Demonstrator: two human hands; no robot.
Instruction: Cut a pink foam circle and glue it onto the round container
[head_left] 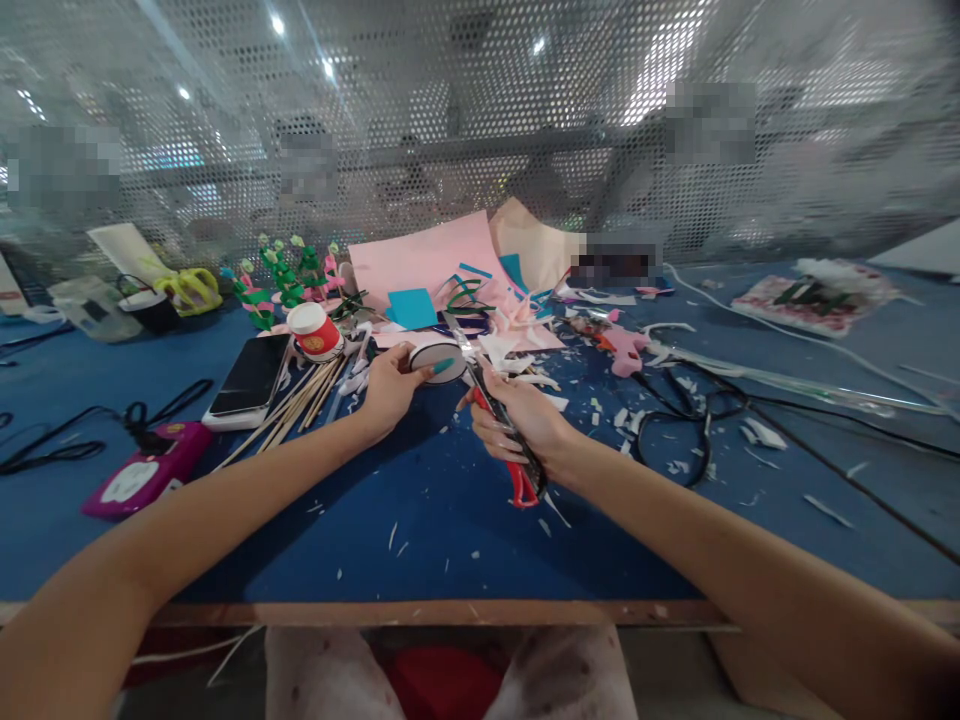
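My left hand [392,388] pinches a round white disc with a dark rim [452,372], held up over the table. A teal thumbnail lies across the disc's face. My right hand [525,415] is wrapped round a pair of scissors [528,484] with red and black handles. Their silver blades point away from me, close beside the disc's right edge; whether they touch it I cannot tell. Behind both hands lie a blue paper square [412,309], pink paper strips [517,315] and white scraps [506,358].
Left of my hands are wooden sticks [304,405], a phone [251,375], a red-and-white cup [315,332], paper flowers [281,275] and a purple power strip [146,470]. On the right, a pink glue gun [625,347] lies by a black cable [709,435]. A perforated metal screen [420,130] stands behind.
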